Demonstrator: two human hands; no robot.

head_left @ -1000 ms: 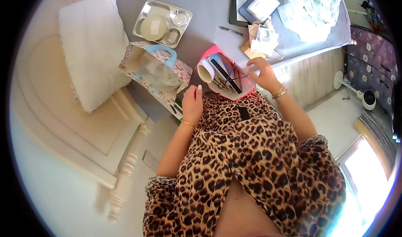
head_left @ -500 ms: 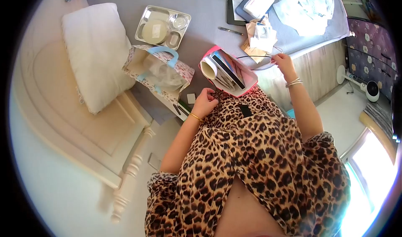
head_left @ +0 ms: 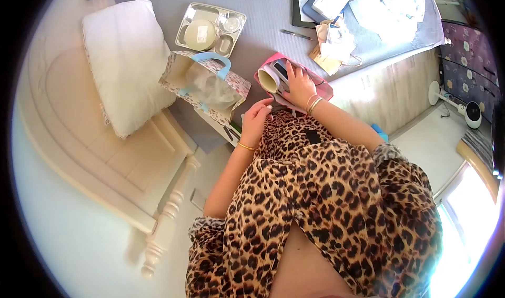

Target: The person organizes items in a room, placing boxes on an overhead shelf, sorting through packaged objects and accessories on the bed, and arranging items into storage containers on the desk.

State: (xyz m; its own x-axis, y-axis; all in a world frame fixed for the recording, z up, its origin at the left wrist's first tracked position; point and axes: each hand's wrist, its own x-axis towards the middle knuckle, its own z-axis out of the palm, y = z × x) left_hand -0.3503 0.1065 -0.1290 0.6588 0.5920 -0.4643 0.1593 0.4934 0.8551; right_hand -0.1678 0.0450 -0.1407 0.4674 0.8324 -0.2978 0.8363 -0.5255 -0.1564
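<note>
My right hand reaches into the mouth of the pink bag, fingers stretched over the contents. A rolled paper and a dark flat item with a pale border show beside the fingers; the rest is covered by the hand. My left hand is at the bag's near left side, thumb and forefinger close together at its edge. The fingertip contact is hard to make out. To the left stands a flowered paper bag with blue handles and clear plastic inside.
On the grey bed cover lie a metal compartment tray with a round container, a pen, crumpled papers, a white box and plastic bags. A white pillow rests by the wooden headboard.
My right hand has moved left from outside the pink bag, where it held a thin dark cord, into its mouth. My left hand has shifted slightly up along the bag's side.
</note>
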